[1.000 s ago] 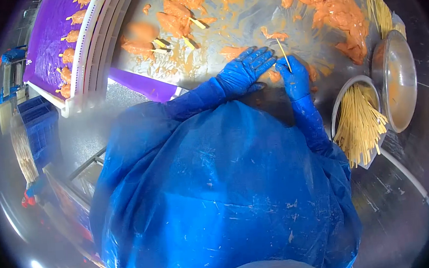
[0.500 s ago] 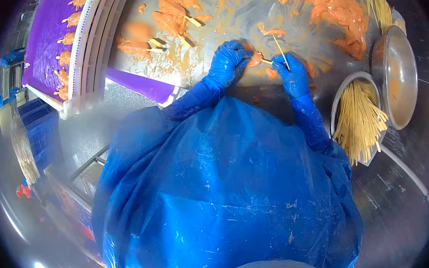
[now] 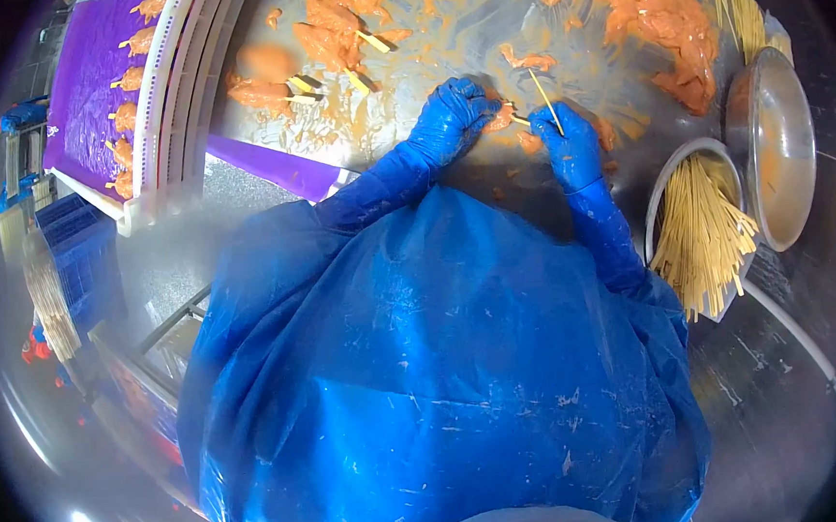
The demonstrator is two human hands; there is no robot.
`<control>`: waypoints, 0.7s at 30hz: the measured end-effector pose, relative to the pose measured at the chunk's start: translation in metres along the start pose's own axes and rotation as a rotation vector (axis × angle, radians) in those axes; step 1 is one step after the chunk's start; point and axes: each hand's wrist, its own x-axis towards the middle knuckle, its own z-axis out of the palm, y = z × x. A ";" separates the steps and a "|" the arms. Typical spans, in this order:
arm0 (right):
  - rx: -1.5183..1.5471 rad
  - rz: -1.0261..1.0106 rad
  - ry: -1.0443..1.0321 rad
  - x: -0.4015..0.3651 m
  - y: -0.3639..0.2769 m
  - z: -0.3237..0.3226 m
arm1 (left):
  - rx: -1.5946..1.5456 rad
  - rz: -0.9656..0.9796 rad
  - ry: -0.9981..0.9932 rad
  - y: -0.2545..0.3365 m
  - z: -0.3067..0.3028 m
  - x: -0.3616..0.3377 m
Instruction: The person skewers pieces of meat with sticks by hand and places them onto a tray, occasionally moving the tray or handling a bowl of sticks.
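Note:
My left hand (image 3: 455,121), in a blue glove, is closed on a piece of orange marinated meat (image 3: 500,117) just above the steel table. A short length of stick (image 3: 521,121) pokes out of that meat toward my right hand (image 3: 573,145). The right hand, gloved the same way, is closed around a thin wooden skewer (image 3: 544,100) that points up and away from me. Beyond the hands lies a loose strip of meat (image 3: 528,61). Several skewered meat pieces (image 3: 330,44) rest on the table to the left, their flat stick ends showing.
A big heap of marinated meat (image 3: 658,21) covers the far right. Bundled skewers (image 3: 702,231) fill a container near my right arm, beside a metal bowl (image 3: 786,148). At left, white stacked trays (image 3: 174,94) hold a purple sheet (image 3: 86,90) with a row of skewered pieces.
Both hands stay almost in place, the left shifting very slightly. The skewer and meat keep nearly the same positions.

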 end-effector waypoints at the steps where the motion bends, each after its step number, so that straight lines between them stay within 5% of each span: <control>1: 0.022 0.013 -0.001 0.000 0.000 0.000 | -0.022 0.022 0.029 0.002 -0.001 0.002; 15: 0.037 -0.022 -0.018 0.002 0.000 -0.001 | -0.126 0.076 -0.021 -0.002 -0.009 0.004; 21: -0.016 -0.060 0.000 -0.007 -0.004 0.001 | -0.113 -0.183 0.187 0.013 -0.071 -0.032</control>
